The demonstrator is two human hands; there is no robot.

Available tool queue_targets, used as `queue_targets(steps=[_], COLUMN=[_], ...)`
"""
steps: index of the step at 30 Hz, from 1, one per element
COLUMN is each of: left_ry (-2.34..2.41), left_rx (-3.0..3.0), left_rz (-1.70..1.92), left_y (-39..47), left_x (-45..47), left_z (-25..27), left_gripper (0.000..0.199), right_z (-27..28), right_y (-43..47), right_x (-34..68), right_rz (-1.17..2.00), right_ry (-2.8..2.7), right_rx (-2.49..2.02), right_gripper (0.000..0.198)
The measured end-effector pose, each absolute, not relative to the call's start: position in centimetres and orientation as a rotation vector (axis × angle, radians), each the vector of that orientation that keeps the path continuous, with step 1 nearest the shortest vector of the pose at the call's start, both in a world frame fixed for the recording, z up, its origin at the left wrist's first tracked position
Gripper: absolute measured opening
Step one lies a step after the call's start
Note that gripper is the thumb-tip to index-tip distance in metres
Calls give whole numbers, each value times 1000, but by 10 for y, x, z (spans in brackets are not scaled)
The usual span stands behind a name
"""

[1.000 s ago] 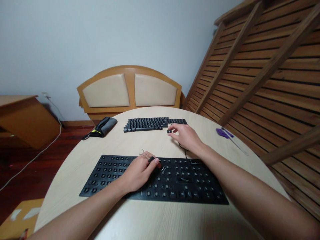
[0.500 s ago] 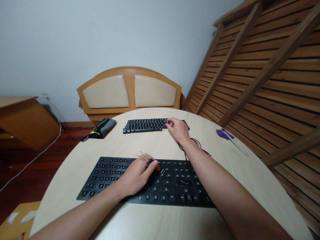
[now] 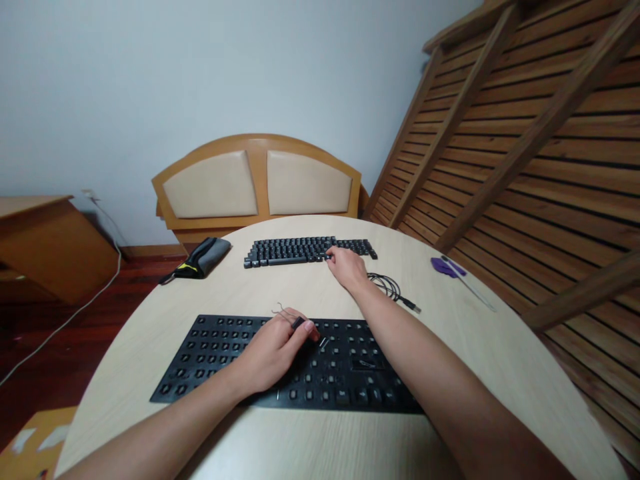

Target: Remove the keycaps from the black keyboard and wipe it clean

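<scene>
two bare hands of yours work at different ends of the same job. your right hand (image 3: pixel 347 268) has just come down: a moment ago it holds a loose keycap up over the table, and now its fingertips rest at the near edge of the keycap rows (image 3: pixel 280 248), by the gap between the long main block and the smaller right-hand block (image 3: pixel 353 245). that seems to make it one more cap brought over to the rows. thumb and fingers are drawn in close there, but you cannot tell from this view whether a cap is pinched between them or already let go.

your left hand (image 3: pixel 274 350) stays clamped on a wire keycap puller (image 3: pixel 297 323), its black handle under your thumb and its thin wires poking out past the knuckles. that hand rests over the middle of the stripped black keyboard (image 3: pixel 213 347), which lies flat on the round table (image 3: pixel 280 293) nearest you. most of its sockets show bare; a few seated keycaps (image 3: pixel 342 396) remain along the near edge.

with your right forearm shifted, more of the coiled cable (image 3: pixel 386 285) shows, its usb plug (image 3: pixel 411 305) pointing away to the right.
</scene>
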State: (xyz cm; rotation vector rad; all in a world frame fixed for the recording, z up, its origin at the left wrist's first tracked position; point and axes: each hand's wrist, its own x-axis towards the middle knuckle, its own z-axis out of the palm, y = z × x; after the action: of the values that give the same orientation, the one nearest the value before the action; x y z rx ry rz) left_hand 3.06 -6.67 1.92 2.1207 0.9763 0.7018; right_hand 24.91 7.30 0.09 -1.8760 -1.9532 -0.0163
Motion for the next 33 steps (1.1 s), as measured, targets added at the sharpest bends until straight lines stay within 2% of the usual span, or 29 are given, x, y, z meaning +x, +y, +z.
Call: queue_targets(steps=[33], left_ry=[994], left_rx=[2121], left_rz=[700], left_y=[-68], left_x=[32], left_z=[21], left_gripper=[40], right_z=[-5], right_y=[76], right_x=[248], right_rz=[-4], right_ry=[-2008], right_rx=[-1865], right_gripper=[30])
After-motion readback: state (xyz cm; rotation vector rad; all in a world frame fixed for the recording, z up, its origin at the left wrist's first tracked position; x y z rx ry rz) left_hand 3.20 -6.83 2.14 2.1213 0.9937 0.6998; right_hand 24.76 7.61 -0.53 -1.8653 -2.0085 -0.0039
